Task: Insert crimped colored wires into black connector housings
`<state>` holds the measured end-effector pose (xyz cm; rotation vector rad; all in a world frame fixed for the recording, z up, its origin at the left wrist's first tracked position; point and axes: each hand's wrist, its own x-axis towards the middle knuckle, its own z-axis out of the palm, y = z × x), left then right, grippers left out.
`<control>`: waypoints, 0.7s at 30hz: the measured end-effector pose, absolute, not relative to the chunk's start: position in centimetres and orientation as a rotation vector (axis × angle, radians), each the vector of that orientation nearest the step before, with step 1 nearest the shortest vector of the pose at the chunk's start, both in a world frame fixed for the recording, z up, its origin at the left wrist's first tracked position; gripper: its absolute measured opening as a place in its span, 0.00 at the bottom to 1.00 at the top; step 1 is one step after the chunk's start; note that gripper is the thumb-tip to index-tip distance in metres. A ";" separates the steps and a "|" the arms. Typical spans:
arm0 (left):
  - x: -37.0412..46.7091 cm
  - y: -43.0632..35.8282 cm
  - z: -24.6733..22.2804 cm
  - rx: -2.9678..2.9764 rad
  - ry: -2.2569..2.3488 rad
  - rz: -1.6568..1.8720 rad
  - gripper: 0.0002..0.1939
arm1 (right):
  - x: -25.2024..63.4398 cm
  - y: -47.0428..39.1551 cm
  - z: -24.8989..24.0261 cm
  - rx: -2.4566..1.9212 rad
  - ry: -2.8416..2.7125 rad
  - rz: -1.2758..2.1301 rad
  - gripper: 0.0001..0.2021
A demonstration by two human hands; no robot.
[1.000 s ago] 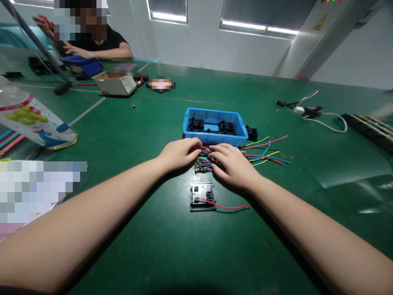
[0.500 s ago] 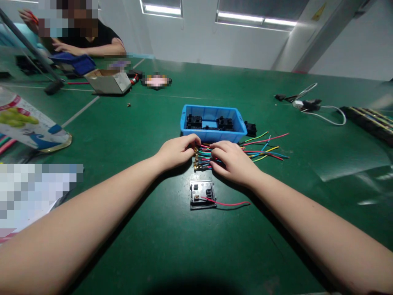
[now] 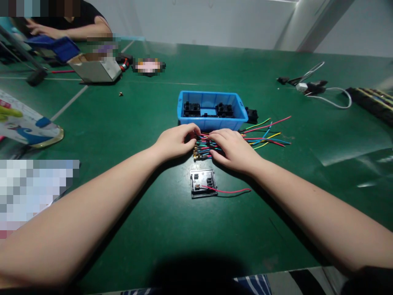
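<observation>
1. Left hand (image 3: 176, 141): thumb and forefinger curl to a narrow gap at the terminal end of the coloured wires (image 3: 203, 147). Cannot tell whether a wire is pinched. Risk: two come away together, the ends lying so close.

2. Right hand (image 3: 235, 147): fingers loosely spread across the same wires; grip underneath hidden. Uneven pressure could fan the bundle or roll strands out of line.

3. Wires lie on the green bench (image 3: 138, 229), just in front of the blue bin (image 3: 211, 122); loose tails cross at right. Likely snag: pulling one drags its neighbours.

4. Brass-coloured terminals (image 3: 196, 157) bunch at left. They might hook each other, or bend if tugged sideways.

5. Black flat part (image 3: 199, 178) sits nearer the wearer, a red wire (image 3: 230, 191) trailing right. Its free end lies near the right forearm; a careless sweep could shift both. Seating of that wire: too small to judge.
</observation>
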<state>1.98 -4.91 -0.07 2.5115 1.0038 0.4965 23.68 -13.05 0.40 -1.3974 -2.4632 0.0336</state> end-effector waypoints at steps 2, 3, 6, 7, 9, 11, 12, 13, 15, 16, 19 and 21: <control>1.9 -4.9 0.0 2.544 0.961 0.477 0.15 | 23.7 -13.0 0.4 -1.395 -2.464 0.042 0.18; 1.9 -4.9 0.0 2.562 0.943 0.469 0.16 | 23.7 -13.0 0.4 -1.391 -2.464 0.047 0.18; 1.7 -4.9 0.1 2.591 0.926 0.444 0.16 | 23.7 -13.0 0.3 -1.370 -2.464 0.063 0.17; 1.7 -4.9 0.2 2.593 0.918 0.435 0.16 | 23.7 -12.9 0.3 -1.362 -2.467 0.065 0.16; 1.6 -4.9 0.3 2.598 0.885 0.413 0.17 | 23.8 -12.9 0.2 -1.352 -2.471 0.062 0.16; 1.5 -5.0 0.5 2.604 0.849 0.383 0.18 | 23.8 -12.9 0.2 -1.352 -2.469 0.061 0.16; 1.5 -5.0 0.6 2.609 0.836 0.362 0.19 | 23.8 -12.9 0.2 -1.355 -2.468 0.060 0.16; 1.4 -5.0 0.6 2.613 0.830 0.341 0.20 | 23.8 -12.9 0.2 -1.359 -2.468 0.058 0.16; 1.4 -4.9 0.6 2.622 0.829 0.315 0.22 | 23.8 -12.9 0.2 -1.369 -2.473 0.048 0.15; 1.4 -4.9 0.6 2.624 0.829 0.318 0.23 | 23.8 -12.9 0.2 -1.371 -2.476 0.042 0.15; 1.4 -4.8 0.3 2.610 0.830 0.381 0.22 | 23.8 -12.8 0.1 -1.372 -2.477 0.030 0.15; 1.4 -4.8 0.1 2.592 0.825 0.428 0.21 | 23.8 -12.8 0.0 -1.372 -2.476 0.033 0.15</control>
